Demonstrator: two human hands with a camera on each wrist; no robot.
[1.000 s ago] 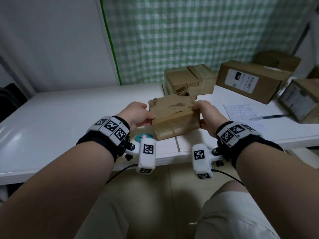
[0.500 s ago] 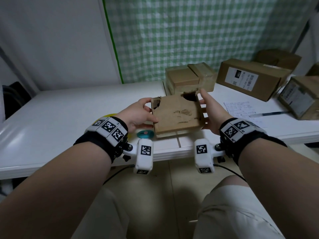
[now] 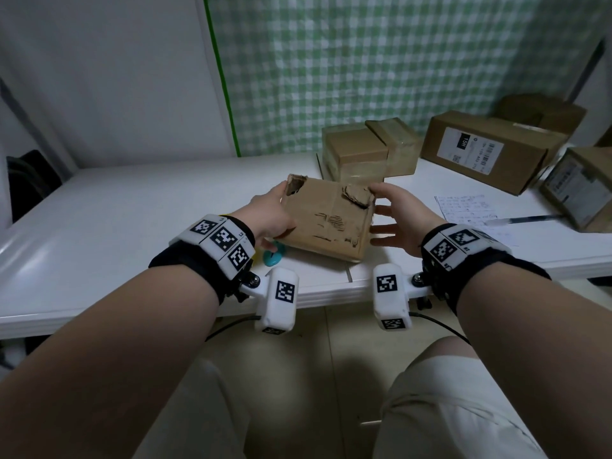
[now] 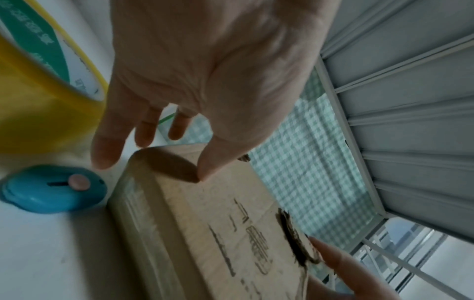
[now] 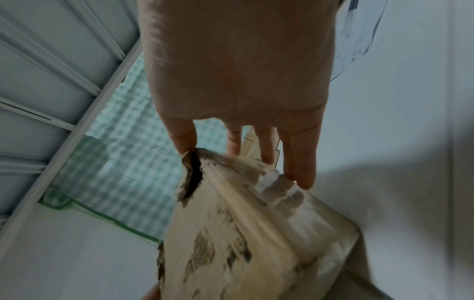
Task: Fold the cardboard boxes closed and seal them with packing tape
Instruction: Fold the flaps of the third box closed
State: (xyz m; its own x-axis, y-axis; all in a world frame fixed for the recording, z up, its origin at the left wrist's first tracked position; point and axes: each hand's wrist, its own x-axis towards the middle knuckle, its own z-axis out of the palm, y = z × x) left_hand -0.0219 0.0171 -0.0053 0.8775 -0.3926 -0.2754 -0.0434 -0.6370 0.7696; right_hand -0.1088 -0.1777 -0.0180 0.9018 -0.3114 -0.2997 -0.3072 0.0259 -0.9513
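A small worn cardboard box [image 3: 328, 223] with torn far corners stands tilted near the table's front edge, its printed face towards me. My left hand [image 3: 275, 217] holds its left side, thumb on the printed face [image 4: 205, 172] and fingers [image 4: 102, 150] reaching past the corner behind it. My right hand [image 3: 394, 220] is spread with straight fingers [image 5: 297, 162] touching the box's taped right side [image 5: 282, 203], thumb at the torn corner. A yellow tape roll [image 4: 38, 91] lies left of the box, mostly hidden by my left wrist in the head view.
A small blue cutter [image 3: 273, 256] lies by the box's left corner. Two taped boxes [image 3: 357, 157] stand behind, a labelled long box [image 3: 480, 150] and others [image 3: 583, 190] at the right. A written sheet [image 3: 463, 210] and a pen [image 3: 523, 220] lie on the white table [image 3: 132, 226].
The box has been tipped up so its printed face turns towards me. My right hand has gone from gripping it to spread, straight fingers; the left has slid along the left edge.
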